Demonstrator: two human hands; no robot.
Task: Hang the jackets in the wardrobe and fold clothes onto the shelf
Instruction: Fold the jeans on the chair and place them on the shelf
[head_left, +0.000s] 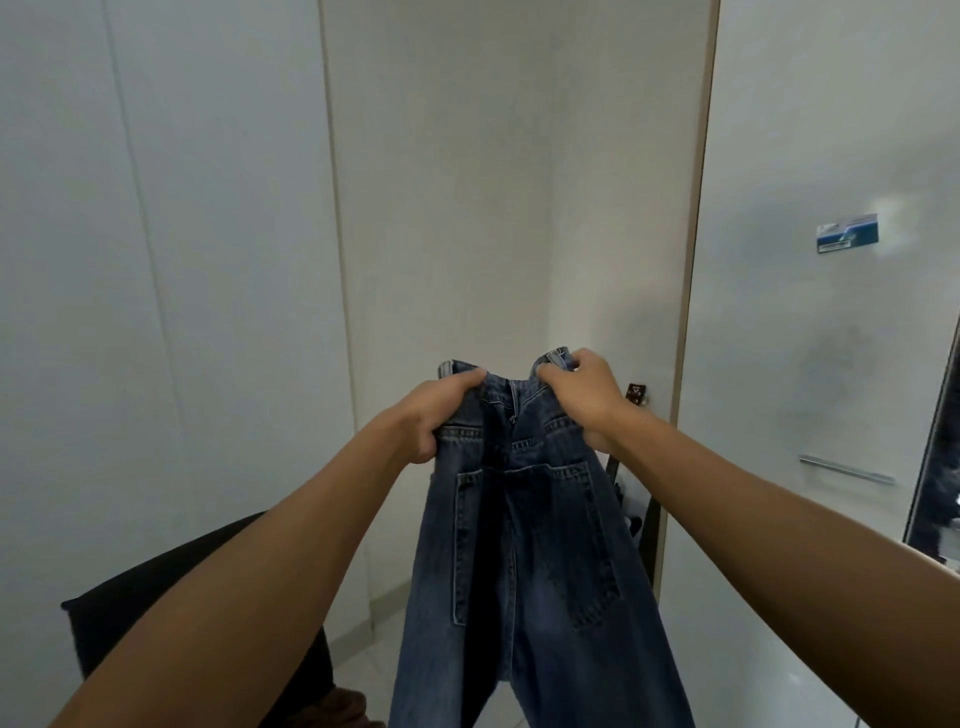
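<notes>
A pair of dark blue jeans (535, 561) hangs in front of me, back pockets facing me, legs dropping out of the bottom of the view. My left hand (436, 415) grips the waistband on its left side. My right hand (584, 397) grips the waistband on its right side. Both arms are stretched forward and the waist is bunched between the two hands.
White wardrobe panels (171, 260) fill the left and back. A white door (810, 338) with a sticker (847, 234) and a metal handle (847, 470) stands at the right. A black piece of furniture (130, 613) and something brown (343, 709) lie at the lower left.
</notes>
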